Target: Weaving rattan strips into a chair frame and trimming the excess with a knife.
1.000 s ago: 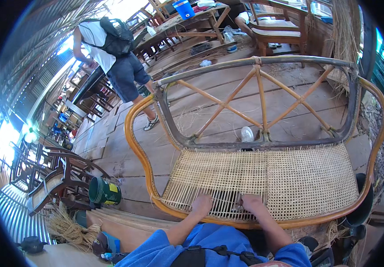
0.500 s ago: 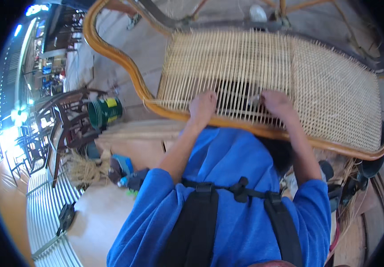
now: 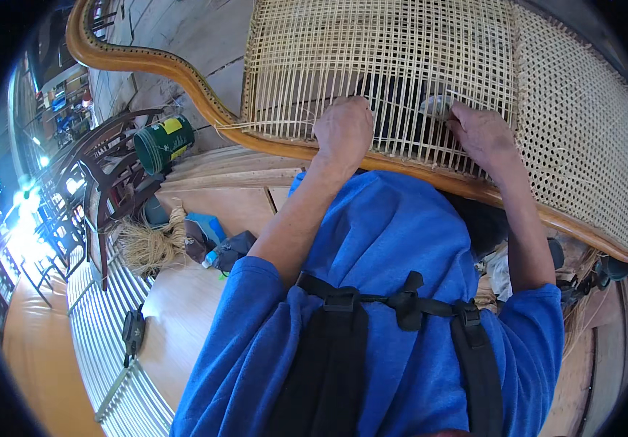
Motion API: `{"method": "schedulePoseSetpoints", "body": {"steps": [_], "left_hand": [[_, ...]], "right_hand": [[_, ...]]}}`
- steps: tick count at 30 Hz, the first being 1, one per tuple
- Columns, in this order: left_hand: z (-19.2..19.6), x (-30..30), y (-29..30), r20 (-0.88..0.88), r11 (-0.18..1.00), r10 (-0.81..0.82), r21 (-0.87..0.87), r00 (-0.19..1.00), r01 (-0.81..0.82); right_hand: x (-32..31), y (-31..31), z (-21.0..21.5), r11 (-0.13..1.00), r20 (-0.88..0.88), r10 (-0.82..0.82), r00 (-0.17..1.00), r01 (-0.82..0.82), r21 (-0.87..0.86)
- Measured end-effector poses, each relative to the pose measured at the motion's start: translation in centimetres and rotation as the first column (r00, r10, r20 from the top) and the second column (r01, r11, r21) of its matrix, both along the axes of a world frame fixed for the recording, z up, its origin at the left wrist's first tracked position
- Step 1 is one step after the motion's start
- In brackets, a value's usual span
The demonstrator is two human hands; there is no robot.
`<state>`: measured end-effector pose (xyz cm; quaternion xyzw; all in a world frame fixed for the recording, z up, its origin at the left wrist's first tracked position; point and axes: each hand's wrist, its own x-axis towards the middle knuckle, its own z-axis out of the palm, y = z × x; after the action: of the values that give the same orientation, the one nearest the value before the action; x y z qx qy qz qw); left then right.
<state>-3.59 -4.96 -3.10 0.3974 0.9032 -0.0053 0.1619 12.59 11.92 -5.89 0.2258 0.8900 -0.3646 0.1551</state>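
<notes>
On my feed, the pale board [image 3: 183,313] carries a dark crumpled cloth [image 3: 236,250]; farther off, I see a green bucket [image 3: 159,146] standing on the plank floor [image 3: 205,36].

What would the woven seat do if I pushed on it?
The woven seat would probably bend a little, since its strips look thin. Strips between the left hand and right hand might slide sideways, because the gaps there look wide. The thick brown rim seems likely to stay stiff.

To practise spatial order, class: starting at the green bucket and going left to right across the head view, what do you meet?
Green bucket → dark grey item → left hand → right hand → denser cane weave.
</notes>
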Motion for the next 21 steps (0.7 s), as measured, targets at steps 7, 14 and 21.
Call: {"method": "schedulePoseSetpoints", "body": {"steps": [7,14,21], "left_hand": [[-0.3,-3.1,0.3,0.629,0.838,0.503,-0.185,0.593,-0.514],[-1.4,-0.1,-0.1,0.112,0.968,0.211,0.114,0.971,-0.224],[-0.8,-0.8,-0.8,-0.011,0.976,0.011,0.219,1.0,-0.008]], "right_hand": [[0.8,1.2,-0.5,0.985,-0.173,-0.049,0.984,0.019,-0.174],[0.8,1.2,-0.9,0.972,-0.139,-0.128,0.982,0.096,-0.213],[-0.1,0.3,-0.6,0.995,-0.066,-0.055,0.996,0.049,-0.086]]}}
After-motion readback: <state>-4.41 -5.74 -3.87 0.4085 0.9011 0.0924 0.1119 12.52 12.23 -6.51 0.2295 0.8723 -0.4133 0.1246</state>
